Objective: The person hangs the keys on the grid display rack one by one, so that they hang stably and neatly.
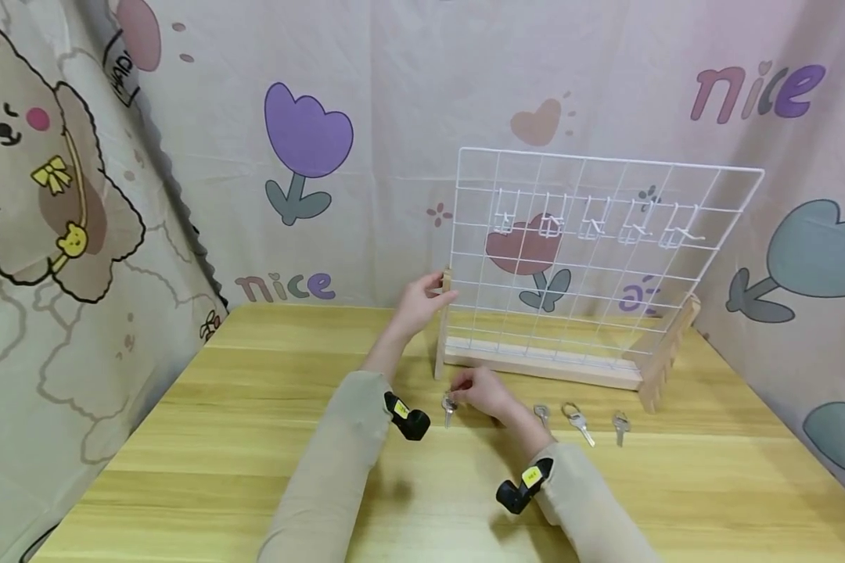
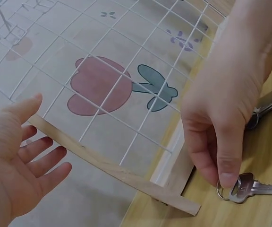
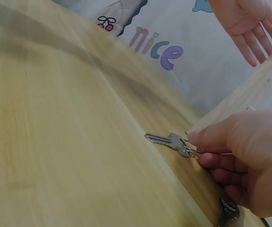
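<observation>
My right hand (image 1: 484,391) pinches the ring of a silver key (image 1: 448,407) between thumb and finger, just in front of the wire grid stand's left foot. In the right wrist view the key (image 3: 171,141) points away from the fingertips, close above the tabletop. Beside the stand's left wooden upright (image 2: 112,170) is my left hand (image 1: 418,305), its fingers loosely extended and nothing in them. Whether it touches the upright I cannot tell. The white wire grid (image 1: 577,266) leans back in its wooden base and carries a row of several white hooks (image 1: 591,227).
Three more keys lie on the wooden table (image 1: 204,453) right of my right hand: one key (image 1: 542,413) partly behind the forearm, one key (image 1: 579,424) with a large ring, and one key (image 1: 620,428) farthest right. A printed curtain (image 1: 408,94) hangs behind.
</observation>
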Motion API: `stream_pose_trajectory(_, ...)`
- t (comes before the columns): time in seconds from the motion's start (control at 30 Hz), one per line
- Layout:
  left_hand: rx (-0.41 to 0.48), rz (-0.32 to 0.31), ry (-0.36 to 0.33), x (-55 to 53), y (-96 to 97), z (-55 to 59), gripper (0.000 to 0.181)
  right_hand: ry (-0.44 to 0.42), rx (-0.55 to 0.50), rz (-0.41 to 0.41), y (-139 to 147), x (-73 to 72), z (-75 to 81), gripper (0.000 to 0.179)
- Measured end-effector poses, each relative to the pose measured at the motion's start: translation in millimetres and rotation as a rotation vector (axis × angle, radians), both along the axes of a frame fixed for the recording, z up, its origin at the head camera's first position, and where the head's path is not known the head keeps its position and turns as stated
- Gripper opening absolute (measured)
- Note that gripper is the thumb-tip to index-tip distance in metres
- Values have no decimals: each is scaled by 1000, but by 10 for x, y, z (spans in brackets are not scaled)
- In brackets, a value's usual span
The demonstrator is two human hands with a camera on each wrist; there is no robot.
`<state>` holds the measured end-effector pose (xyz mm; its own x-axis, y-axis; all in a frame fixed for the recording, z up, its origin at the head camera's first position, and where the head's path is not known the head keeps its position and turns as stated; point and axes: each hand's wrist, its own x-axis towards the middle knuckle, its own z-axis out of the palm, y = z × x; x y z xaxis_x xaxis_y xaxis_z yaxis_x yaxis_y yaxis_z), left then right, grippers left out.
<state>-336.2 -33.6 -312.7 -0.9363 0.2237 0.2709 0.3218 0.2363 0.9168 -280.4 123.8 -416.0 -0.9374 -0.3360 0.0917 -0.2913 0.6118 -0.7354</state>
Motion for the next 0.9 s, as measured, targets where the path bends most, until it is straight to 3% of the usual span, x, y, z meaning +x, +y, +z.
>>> stream_pose_trajectory(0.27, 52, 60, -49, -27, 18, 7, 50, 26, 29, -33, -39, 5, -31, 6)
stream_pose_trajectory(0.9, 26, 40, -50, -40, 18, 27, 50, 67, 52, 5, 19, 13, -58, 7)
